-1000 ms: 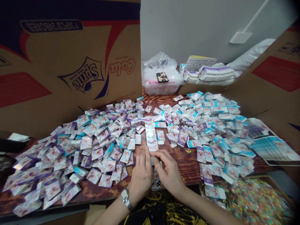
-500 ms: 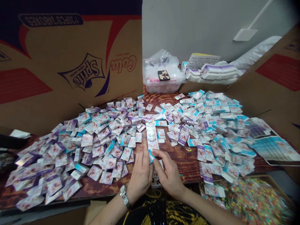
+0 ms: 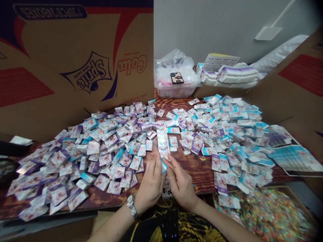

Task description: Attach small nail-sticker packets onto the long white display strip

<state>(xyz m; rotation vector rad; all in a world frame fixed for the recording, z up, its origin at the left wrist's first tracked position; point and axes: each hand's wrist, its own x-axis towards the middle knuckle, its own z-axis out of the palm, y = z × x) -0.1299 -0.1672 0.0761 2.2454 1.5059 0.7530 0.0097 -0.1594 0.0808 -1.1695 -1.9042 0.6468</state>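
Two hands, the left hand (image 3: 150,185) and the right hand (image 3: 181,185), have opened a little more apart, yet from both sides they pinch one small blue-edged carton (image 3: 164,166), just below the long printed card (image 3: 163,139) on the wooden surface (image 3: 191,168).

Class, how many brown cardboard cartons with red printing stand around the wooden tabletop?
2: a brown cardboard carton printed with upside-down Sprite and Cola logos at the left, and a brown cardboard carton with a red panel at the right. Others may be hidden.
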